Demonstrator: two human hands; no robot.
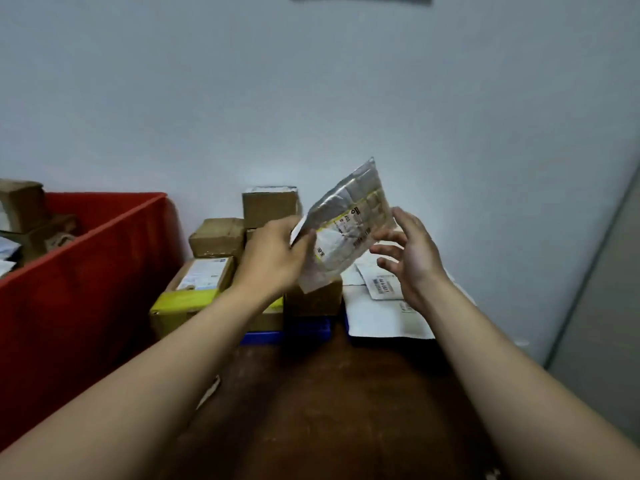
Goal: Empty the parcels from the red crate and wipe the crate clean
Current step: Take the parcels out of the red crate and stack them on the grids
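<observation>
At the far left, your red crate sits on the brown table and has brown cardboard boxes inside it, against its far wall. Just right of the crate, more cardboard parcels are piled up against the wall, the nearest one banded with yellow tape. Your left hand is raised above that pile, and its thumb and fingers pinch the left edge of a silvery padded mailer, which is in the air, tilted, label side toward you. Your right hand is just beside the mailer's right edge with its fingers spread wide and loosely curved, holding nothing; whether the thumb touches the mailer cannot be told. Below that hand, white mailers lie flat, overlapping, beside a blue tray that carries some of the boxes.
</observation>
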